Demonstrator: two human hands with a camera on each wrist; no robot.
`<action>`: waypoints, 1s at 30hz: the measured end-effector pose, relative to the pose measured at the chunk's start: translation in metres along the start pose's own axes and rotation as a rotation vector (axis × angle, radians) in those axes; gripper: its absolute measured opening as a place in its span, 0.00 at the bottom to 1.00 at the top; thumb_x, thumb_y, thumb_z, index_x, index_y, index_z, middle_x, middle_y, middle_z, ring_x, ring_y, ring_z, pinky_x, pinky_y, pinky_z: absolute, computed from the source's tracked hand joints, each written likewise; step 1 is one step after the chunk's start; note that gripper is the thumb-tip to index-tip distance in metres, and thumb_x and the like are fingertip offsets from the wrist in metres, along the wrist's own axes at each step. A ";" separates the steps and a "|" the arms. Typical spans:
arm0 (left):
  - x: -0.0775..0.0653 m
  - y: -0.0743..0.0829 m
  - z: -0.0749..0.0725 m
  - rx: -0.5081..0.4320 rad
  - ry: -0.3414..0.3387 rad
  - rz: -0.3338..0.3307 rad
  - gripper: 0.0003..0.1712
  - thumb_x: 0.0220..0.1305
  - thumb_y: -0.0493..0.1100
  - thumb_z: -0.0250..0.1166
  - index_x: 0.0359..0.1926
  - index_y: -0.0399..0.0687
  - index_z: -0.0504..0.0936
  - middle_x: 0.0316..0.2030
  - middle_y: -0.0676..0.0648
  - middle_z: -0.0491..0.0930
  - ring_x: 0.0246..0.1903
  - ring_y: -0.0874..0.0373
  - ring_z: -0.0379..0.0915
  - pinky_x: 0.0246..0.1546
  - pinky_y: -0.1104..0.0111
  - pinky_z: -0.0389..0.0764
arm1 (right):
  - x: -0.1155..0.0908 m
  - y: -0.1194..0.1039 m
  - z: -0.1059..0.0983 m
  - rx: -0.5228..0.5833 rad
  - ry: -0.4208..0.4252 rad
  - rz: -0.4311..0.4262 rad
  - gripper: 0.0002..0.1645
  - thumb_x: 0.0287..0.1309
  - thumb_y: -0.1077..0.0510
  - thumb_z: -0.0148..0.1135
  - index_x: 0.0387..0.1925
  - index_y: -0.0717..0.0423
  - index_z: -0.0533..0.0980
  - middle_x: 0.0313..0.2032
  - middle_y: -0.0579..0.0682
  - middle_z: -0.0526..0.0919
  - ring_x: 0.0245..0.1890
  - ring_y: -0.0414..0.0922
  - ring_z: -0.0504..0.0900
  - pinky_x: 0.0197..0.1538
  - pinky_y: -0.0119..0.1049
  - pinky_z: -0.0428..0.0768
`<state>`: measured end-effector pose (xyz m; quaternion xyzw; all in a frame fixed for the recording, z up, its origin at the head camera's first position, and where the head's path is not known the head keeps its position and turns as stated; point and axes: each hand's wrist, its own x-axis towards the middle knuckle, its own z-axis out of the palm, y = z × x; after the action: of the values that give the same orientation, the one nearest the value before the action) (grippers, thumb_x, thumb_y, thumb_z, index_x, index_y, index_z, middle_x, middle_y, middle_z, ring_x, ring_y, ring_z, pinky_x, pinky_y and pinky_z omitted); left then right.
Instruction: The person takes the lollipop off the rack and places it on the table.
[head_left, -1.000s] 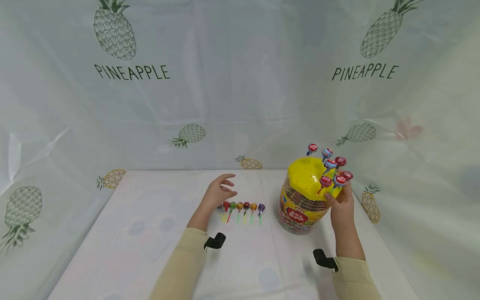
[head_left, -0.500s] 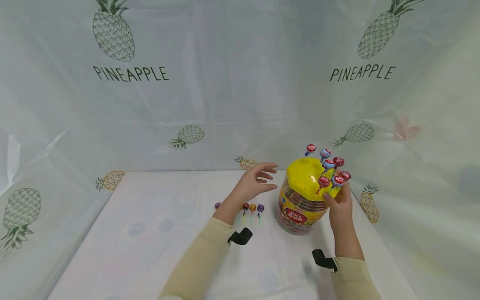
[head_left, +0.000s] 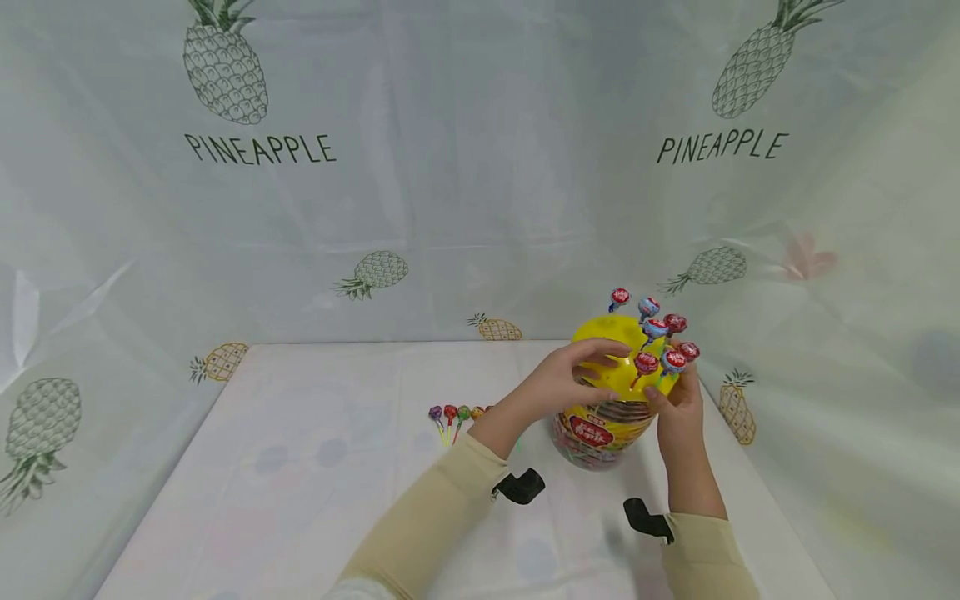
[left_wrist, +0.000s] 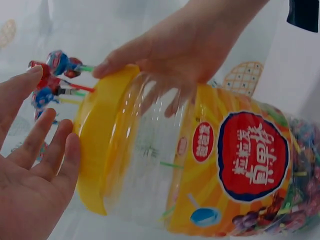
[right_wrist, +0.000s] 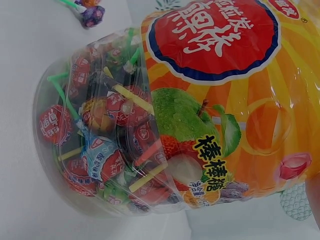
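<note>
A clear plastic jar [head_left: 592,432] of lollipops stands on the table at the right, its label orange and yellow. Several red and blue lollipops [head_left: 654,328] stick up from its yellow lid [head_left: 592,327] by their sticks. My right hand [head_left: 681,417] grips the jar near the lid from the right, thumb on the lid's edge; in the left wrist view its fingers show through the clear wall. My left hand [head_left: 562,383] is in front of the lid, fingers apart and loosely bent, holding nothing. In the left wrist view one fingertip overlaps a red lollipop [left_wrist: 44,75]; contact is unclear.
A row of loose lollipops [head_left: 450,412] lies on the white table [head_left: 300,483] left of the jar, partly hidden by my left forearm. More wrapped lollipops [right_wrist: 102,159] fill the jar's bottom. A pineapple-printed sheet [head_left: 480,192] hangs behind the table.
My left hand has moved right, from above the loose lollipops to the front of the jar's lid. The right hand keeps its grip; jar and lollipops look unmoved.
</note>
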<state>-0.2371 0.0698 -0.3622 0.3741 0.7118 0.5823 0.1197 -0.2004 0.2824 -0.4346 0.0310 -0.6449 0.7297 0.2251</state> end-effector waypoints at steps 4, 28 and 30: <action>0.002 0.003 0.005 0.042 -0.034 0.024 0.32 0.59 0.40 0.71 0.64 0.60 0.74 0.57 0.60 0.75 0.53 0.68 0.70 0.49 0.72 0.76 | 0.000 0.001 0.000 -0.007 -0.009 -0.009 0.36 0.67 0.66 0.56 0.72 0.41 0.60 0.67 0.48 0.65 0.67 0.45 0.60 0.69 0.37 0.59; 0.007 0.012 0.011 0.098 -0.106 0.096 0.33 0.62 0.35 0.67 0.67 0.60 0.72 0.61 0.65 0.71 0.54 0.68 0.69 0.48 0.75 0.76 | 0.001 0.004 -0.002 0.036 -0.031 -0.053 0.35 0.67 0.65 0.55 0.72 0.44 0.61 0.68 0.50 0.64 0.68 0.47 0.58 0.67 0.34 0.62; 0.007 0.013 0.011 0.072 -0.078 0.108 0.34 0.62 0.36 0.68 0.67 0.60 0.72 0.61 0.64 0.71 0.53 0.68 0.70 0.50 0.75 0.75 | 0.002 0.003 -0.001 0.025 -0.021 -0.041 0.35 0.66 0.65 0.56 0.72 0.43 0.61 0.68 0.49 0.64 0.68 0.47 0.58 0.68 0.35 0.60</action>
<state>-0.2303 0.0833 -0.3520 0.4385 0.7057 0.5470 0.1022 -0.2028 0.2835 -0.4372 0.0547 -0.6372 0.7326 0.2330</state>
